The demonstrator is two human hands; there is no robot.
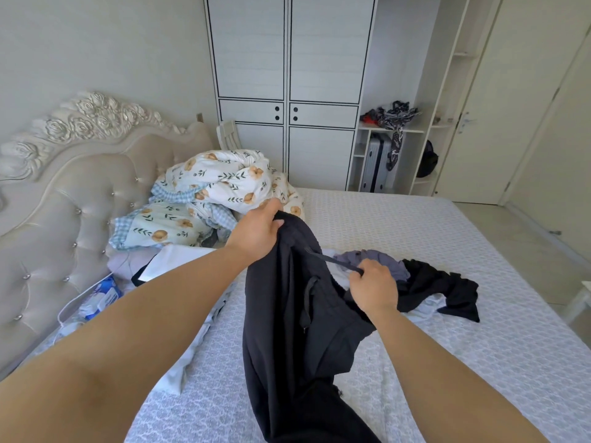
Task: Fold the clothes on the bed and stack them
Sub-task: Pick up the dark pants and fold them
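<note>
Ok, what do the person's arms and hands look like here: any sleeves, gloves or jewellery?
Both forearms are bare, with no sleeve in view. The left hand and right hand wear no gloves, and no rings, watch or bracelet show.

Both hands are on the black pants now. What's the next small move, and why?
Probably let go of the drawstring and move the right hand to the waistband's free side. The left hand grips one part of the waistband, so the black pants hang bunched; the right hand pinches only the string. Holding both sides should let them hang flat for folding.
</note>
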